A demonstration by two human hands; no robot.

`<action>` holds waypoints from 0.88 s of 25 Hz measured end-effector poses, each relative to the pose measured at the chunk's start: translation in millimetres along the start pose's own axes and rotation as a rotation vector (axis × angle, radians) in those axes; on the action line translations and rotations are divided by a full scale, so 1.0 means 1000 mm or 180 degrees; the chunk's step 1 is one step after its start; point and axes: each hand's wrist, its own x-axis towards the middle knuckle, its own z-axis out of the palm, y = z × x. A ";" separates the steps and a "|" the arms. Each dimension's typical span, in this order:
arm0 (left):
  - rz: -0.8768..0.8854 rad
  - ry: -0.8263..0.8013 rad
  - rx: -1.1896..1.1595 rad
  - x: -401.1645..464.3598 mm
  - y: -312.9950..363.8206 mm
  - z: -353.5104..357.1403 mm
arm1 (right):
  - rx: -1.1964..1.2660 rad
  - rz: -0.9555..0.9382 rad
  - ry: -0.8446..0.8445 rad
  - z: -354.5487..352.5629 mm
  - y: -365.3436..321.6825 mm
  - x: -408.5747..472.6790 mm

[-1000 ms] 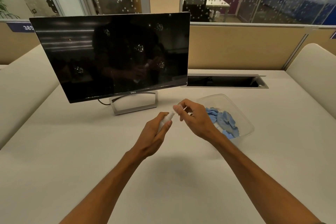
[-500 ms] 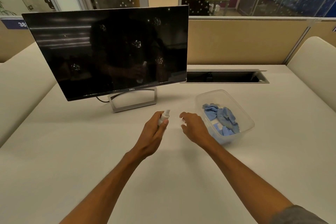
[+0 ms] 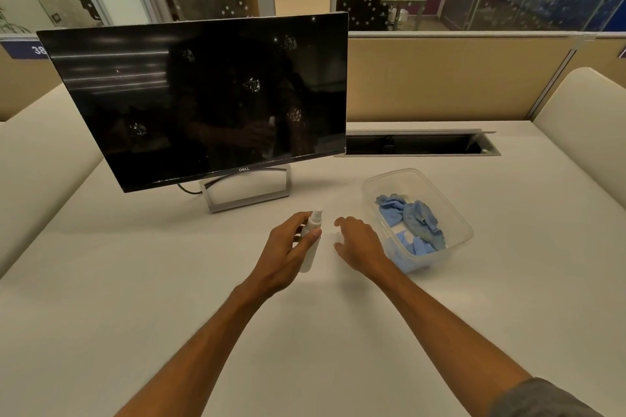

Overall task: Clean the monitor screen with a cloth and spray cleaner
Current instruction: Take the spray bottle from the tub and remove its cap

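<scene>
A black monitor (image 3: pixel 203 101) stands on a silver stand at the back left of the white desk, its dark screen dotted with several wet spray patches. My left hand (image 3: pixel 288 250) grips a small white spray bottle (image 3: pixel 311 240), nozzle pointing toward the monitor. Just to its right, my right hand (image 3: pixel 359 244) hovers low over the desk with fingers spread and nothing in it. Crumpled blue cloths (image 3: pixel 411 227) lie in a clear plastic tub (image 3: pixel 457 223) right beside my right hand.
A cable slot (image 3: pixel 416 144) is cut into the white desk (image 3: pixel 169 298) behind the tub. Tan partition panels close off the back, with glass office walls above. Cream padded seats flank the desk on both sides. A black cable runs from the monitor stand (image 3: pixel 247 193).
My right hand has come off the top of the spray bottle and opened, dropping to the right toward the tub. The left hand still holds the bottle, slightly lower.
</scene>
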 end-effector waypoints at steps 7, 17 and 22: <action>-0.0078 0.0182 -0.0108 0.004 0.010 0.003 | 0.1363 -0.0618 0.0854 -0.041 -0.021 -0.034; -0.0012 0.0121 -0.0211 0.013 0.018 0.020 | 0.0846 0.0433 0.0738 -0.069 0.078 0.013; -0.0093 0.0119 -0.0162 0.017 0.016 0.027 | 0.0298 0.0344 0.0323 -0.060 0.114 0.044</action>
